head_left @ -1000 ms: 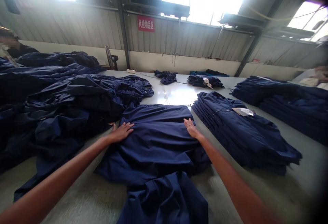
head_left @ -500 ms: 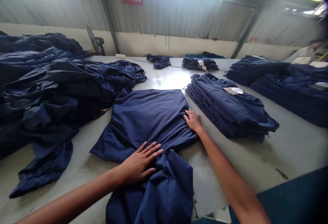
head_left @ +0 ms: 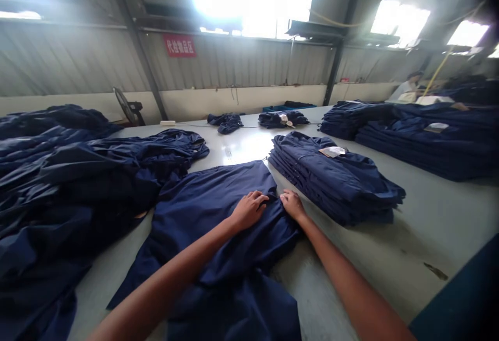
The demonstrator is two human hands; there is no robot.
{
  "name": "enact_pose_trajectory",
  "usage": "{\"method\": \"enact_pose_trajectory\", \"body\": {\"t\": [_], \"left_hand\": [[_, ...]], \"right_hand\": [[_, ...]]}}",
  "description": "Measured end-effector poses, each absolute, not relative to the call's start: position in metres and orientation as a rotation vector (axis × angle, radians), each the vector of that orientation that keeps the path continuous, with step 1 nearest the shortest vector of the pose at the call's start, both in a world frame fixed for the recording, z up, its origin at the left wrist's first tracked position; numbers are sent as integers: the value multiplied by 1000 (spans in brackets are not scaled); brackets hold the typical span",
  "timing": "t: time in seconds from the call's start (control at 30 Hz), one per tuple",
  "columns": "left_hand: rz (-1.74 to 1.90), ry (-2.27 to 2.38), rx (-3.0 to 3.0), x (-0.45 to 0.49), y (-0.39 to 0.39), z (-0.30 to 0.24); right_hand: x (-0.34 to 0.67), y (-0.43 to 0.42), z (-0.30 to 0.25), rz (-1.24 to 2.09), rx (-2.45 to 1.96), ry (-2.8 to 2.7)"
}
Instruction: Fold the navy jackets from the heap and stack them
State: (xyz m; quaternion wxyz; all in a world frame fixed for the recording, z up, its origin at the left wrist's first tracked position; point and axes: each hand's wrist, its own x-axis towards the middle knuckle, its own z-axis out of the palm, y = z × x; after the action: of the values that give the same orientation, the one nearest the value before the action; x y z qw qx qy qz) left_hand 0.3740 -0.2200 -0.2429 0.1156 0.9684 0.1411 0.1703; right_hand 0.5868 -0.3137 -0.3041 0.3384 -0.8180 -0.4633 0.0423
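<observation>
A navy garment (head_left: 202, 211) of smooth cloth lies spread on the table before me, its straight edge at the far side and a loose part hanging toward me. Near its right edge, my left hand (head_left: 250, 209) rests on the cloth with fingers bent, pinching a fold. Just to the right, my right hand (head_left: 293, 206) has its fingers curled over the garment's side edge. The cloth rises slightly between the two hands. Both thumbs are partly hidden. Beyond my right hand stands a stack of folded navy garments (head_left: 335, 180) with a paper tag (head_left: 332, 151) on top.
A heap of loose navy garments (head_left: 105, 185) covers the table's left side. More folded stacks (head_left: 429, 146) stand at the right. Small navy bundles (head_left: 225, 122) lie at the back, near a fan (head_left: 127, 107). A person (head_left: 407, 87) is at the far right.
My left hand has moved from flat on the lower cloth up and right to the garment's right edge, its fingers now bent. My right hand's fingers have curled in. The view has tilted up.
</observation>
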Motion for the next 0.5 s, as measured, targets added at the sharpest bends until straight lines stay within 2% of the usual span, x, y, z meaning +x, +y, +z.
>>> {"method": "enact_pose_trajectory", "body": {"t": [0.2, 0.33, 0.5], "left_hand": [[675, 416, 2868, 409, -196, -286], [767, 434, 2809, 404, -193, -292], [776, 453, 2732, 400, -188, -288]], "right_hand": [[593, -325, -298, 192, -2029, -1240], [582, -328, -290, 355, -1899, -1290], [564, -331, -281, 941, -1294, -1157]]}}
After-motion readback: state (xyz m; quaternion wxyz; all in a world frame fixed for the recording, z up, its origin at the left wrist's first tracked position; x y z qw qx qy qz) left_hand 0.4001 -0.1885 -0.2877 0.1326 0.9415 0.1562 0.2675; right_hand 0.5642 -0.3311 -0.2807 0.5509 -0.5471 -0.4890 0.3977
